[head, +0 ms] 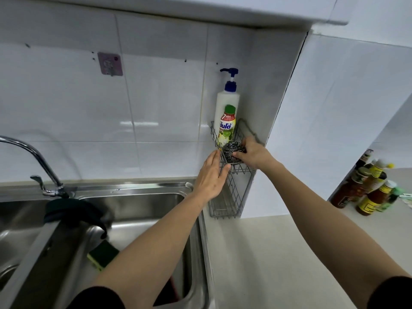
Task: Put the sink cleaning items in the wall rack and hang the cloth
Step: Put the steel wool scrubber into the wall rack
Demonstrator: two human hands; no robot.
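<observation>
A two-tier wire wall rack (234, 192) hangs in the tiled corner right of the sink. Its top tier holds a white pump bottle (226, 101) and a small dish soap bottle with a green cap (226, 126). My right hand (254, 153) grips a steel wool scourer (231, 151) inside that top tier. My left hand (210, 177) rests with flat fingers against the rack's front left edge, holding nothing. A dark cloth (73, 211) drapes over the sink divider. A green and yellow sponge (102, 254) lies in the right basin.
The steel double sink (138, 192) has a chrome tap (33, 161) at its back left. A pink adhesive hook (110, 63) is stuck on the tiles above. Several sauce bottles (367, 188) stand on the counter at the far right. An overhead cabinet edge runs along the top.
</observation>
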